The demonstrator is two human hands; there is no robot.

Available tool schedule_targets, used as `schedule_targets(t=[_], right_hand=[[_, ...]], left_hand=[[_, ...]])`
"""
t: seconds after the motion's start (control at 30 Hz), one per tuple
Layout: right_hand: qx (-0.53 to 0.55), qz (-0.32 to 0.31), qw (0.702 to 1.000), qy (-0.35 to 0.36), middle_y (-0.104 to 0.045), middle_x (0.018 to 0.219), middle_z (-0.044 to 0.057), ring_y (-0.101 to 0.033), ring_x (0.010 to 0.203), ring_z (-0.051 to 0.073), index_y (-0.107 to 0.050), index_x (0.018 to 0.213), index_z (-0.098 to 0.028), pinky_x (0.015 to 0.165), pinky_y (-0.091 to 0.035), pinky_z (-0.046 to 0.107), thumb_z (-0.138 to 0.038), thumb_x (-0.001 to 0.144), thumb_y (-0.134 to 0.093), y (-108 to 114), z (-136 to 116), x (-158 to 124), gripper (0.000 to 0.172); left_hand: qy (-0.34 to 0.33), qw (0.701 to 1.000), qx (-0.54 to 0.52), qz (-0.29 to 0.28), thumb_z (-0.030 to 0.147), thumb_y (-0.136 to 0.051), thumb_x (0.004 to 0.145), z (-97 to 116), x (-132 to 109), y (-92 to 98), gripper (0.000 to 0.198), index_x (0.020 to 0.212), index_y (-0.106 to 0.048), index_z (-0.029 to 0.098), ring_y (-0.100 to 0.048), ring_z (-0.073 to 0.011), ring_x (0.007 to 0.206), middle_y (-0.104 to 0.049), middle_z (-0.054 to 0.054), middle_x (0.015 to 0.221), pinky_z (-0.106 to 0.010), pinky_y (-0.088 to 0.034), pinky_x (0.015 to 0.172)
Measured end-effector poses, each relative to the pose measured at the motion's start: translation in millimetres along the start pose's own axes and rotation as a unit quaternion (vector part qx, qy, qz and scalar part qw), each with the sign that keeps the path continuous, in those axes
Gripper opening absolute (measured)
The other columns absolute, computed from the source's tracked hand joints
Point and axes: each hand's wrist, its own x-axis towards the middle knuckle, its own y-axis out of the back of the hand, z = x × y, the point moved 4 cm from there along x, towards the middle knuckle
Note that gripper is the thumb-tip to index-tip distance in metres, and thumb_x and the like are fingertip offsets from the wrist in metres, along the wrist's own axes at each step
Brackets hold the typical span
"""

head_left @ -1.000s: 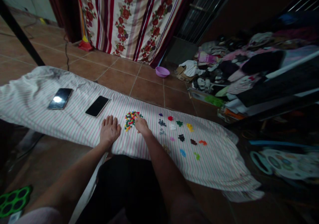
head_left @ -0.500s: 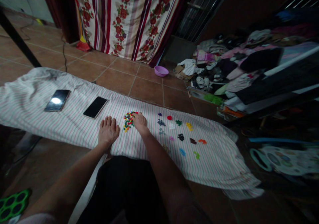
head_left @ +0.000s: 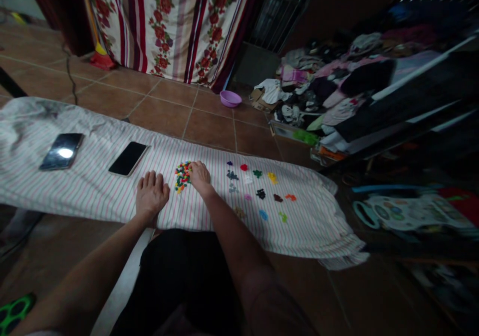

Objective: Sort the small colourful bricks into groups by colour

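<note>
"White, with thin pink and green stripes, is the cloth-covered bench [head_left: 307, 234] in front of the seated person. On it lies a mixed pile [head_left: 181, 177] of tiny coloured pieces: red, green, yellow, orange."

"And the hands?"

"The left hand [head_left: 151, 192] rests palm down on the cloth, to the left of the mixed pile and a little nearer the person, its fingers slightly spread. The right hand [head_left: 200, 175] is at the pile's right edge, fingers curled down among the pieces; whether they pinch one cannot be told, as the fingertips are hidden."

"What is to the right of the pile?"

"Small single-colour clusters, set apart from one another, among them a red cluster [head_left: 244, 167], a yellow cluster [head_left: 272, 178], a black cluster [head_left: 261, 194] and a light blue cluster [head_left: 264, 215]."

"And to its left?"

"A dark-screened phone [head_left: 128, 159], past the left hand, then, further left, a second phone [head_left: 56, 155] with a bright reflection."

"Beyond the pile?"

"A purple bowl [head_left: 230, 98] on the tiled floor [head_left: 209, 129], slightly to the pile's right, and a flowered curtain [head_left: 179, 27] behind."
</note>
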Motion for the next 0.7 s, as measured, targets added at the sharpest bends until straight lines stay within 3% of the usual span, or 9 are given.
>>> schedule_targets(t=[0.3, 0.7], right_hand=[[0.036, 0.012, 0.998, 0.048, -0.065, 0.108, 0.003, -0.05, 0.104, 0.018, -0.063, 0.103, -0.023, 0.09, -0.038, 0.028, -0.018, 0.092, -0.05, -2, 2, -3, 0.017], [0.093, 0.054, 0.994, 0.014, -0.069, 0.1, 0.002, -0.057, 0.097, 0.016, -0.064, 0.097, -0.022, 0.09, -0.039, 0.027, -0.02, 0.091, -0.052, -4, 13, -5, 0.014]], left_hand=[[-0.001, 1.0, 0.019, 0.005, 0.034, -0.035, 0.092, 1, 1, 0.0, 0.048, 0.126, -0.055, 0.009, -0.044, -0.0347, 0.133, -0.053, -0.022, 0.138, -0.049, -0.031, 0.109], [0.0, 1.0, 0.013, 0.004, 0.034, -0.035, 0.092, 2, 1, 1.8, 0.045, 0.125, -0.056, 0.01, -0.044, -0.0339, 0.134, -0.053, -0.022, 0.138, -0.049, -0.03, 0.11]])
